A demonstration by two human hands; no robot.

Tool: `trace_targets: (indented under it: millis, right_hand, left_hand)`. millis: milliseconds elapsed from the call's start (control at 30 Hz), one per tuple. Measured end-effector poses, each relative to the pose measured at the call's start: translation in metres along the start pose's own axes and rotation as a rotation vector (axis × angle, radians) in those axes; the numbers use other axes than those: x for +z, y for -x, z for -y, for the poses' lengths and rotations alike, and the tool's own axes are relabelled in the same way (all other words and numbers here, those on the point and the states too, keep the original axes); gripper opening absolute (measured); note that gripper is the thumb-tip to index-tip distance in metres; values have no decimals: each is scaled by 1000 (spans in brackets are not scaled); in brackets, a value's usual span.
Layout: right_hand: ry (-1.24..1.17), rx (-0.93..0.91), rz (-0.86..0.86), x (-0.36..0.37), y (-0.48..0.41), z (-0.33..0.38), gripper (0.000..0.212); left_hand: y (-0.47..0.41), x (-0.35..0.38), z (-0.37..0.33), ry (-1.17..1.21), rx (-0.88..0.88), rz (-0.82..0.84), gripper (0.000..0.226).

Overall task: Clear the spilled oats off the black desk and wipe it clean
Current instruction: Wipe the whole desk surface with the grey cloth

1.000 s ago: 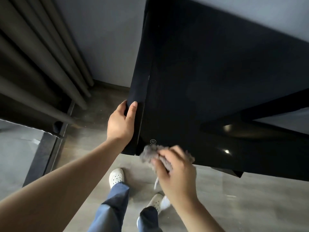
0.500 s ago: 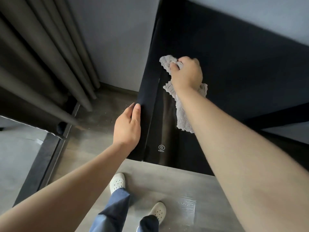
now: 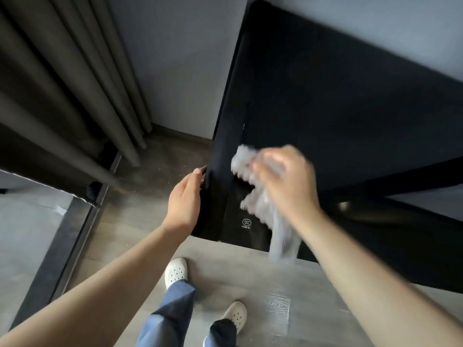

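The black desk (image 3: 338,116) fills the upper right of the head view, with a small white printed mark near its front left corner. My right hand (image 3: 285,181) grips a grey fluffy cloth (image 3: 253,186) on the desk near that corner; both are blurred by motion, and the cloth trails over the front edge. My left hand (image 3: 185,201) holds the desk's left edge, fingers curled round the rim. No oats show on the dark top.
Dark curtains (image 3: 62,83) hang at the left before a grey wall. The floor below is grey wood, with pale specks near the skirting left of the desk. My feet in white shoes (image 3: 175,271) stand close to the desk's front edge.
My right hand has swept the cloth from the far left part of the desk back toward the front corner. My left hand has kept its hold on the left edge.
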State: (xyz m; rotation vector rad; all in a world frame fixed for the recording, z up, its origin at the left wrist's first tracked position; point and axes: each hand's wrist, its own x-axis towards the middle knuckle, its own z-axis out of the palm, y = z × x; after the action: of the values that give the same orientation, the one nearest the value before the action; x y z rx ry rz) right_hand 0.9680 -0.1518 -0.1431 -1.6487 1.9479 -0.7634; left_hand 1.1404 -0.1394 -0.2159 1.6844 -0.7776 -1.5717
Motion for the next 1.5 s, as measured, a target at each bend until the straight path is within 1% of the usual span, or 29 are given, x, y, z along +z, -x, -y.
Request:
trace_targets:
  millis: [33, 100, 167, 200, 267, 333, 400, 500, 533, 567, 633, 700, 733, 800, 867, 900, 933, 967, 1033, 1067, 1100, 1133, 1200, 1267, 1367, 1500]
  right_hand:
    - [56, 8, -64, 4, -30, 2, 5]
    - [151, 51, -134, 18, -77, 1, 19]
    - [270, 113, -174, 36, -89, -2, 16]
    - [325, 91, -200, 45, -82, -2, 18]
    - [296, -52, -208, 61, -44, -7, 20]
    - [212, -164, -99, 68, 13, -13, 17]
    - [147, -212, 31, 67, 67, -16, 17]
    - [53, -122, 257, 51, 112, -11, 22]
    - [25, -97, 287, 42, 114, -9, 24]
    - [-6, -83, 269, 33, 110, -9, 25]
    - [-30, -43, 124, 20, 85, -8, 21]
    - [58, 6, -40, 19, 48, -5, 22]
    - [117, 47, -85, 24, 30, -4, 24]
    - [225, 99, -120, 40, 18, -1, 24]
    - [313, 22, -129, 54, 40, -3, 20]
    - [325, -40, -104, 56, 60, -5, 18]
    - [321, -78, -40, 55, 81, -9, 16]
    - [317, -93, 75, 50, 100, -12, 16]
    - [302, -74, 429, 35, 123, -11, 15]
    - [269, -70, 561, 26, 122, -7, 14]
    - [211, -64, 609, 19, 117, -1, 13]
    - [130, -34, 570, 12, 110, 7, 11]
    - [-25, 68, 372, 0, 93, 18, 11]
    - [-39, 117, 206, -11, 77, 26, 13]
    - [-81, 157, 33, -30, 48, 36, 16]
    - [-130, 165, -46, -50, 16, 50, 15]
  left_hand:
    - [3, -2, -1, 46, -26, -6, 40]
    - [8, -9, 2, 158, -60, -9, 41]
    - [10, -15, 6, 183, -46, -9, 41]
    - [11, -17, 10, 183, -37, -20, 41]
    - [12, -23, 19, 170, -18, -42, 41]
    - [17, -30, 30, 128, -18, -35, 41]
    - [25, -42, 39, 73, -32, -37, 39]
    - [37, -58, 43, 17, -17, -84, 35]
    - [41, -62, 42, 10, -8, -91, 33]
    - [46, -65, 42, 0, 4, -91, 31]
    - [56, -71, 46, -56, 31, -81, 32]
    - [67, -78, 50, -133, 62, -75, 36]
    - [71, -82, 53, -163, 66, -80, 39]
    - [79, -89, 59, -221, 81, -89, 43]
    - [85, -94, 67, -277, 89, -105, 44]
    - [89, -96, 72, -306, 84, -110, 45]
    - [92, -97, 77, -335, 77, -115, 46]
    - [95, -97, 80, -364, 58, -111, 47]
    - [99, -97, 81, -390, 19, -88, 46]
    - [99, -97, 78, -396, 12, -78, 44]
    - [98, -98, 73, -420, 10, -72, 40]
    - [98, -99, 68, -460, 28, -64, 31]
    - [97, -102, 54, -555, 105, -48, 13]
    - [95, -105, 37, -629, 213, -50, 12]
    - [93, -107, -2, -682, 314, -21, 12]
    - [87, -118, -39, -702, 352, 20, 16]
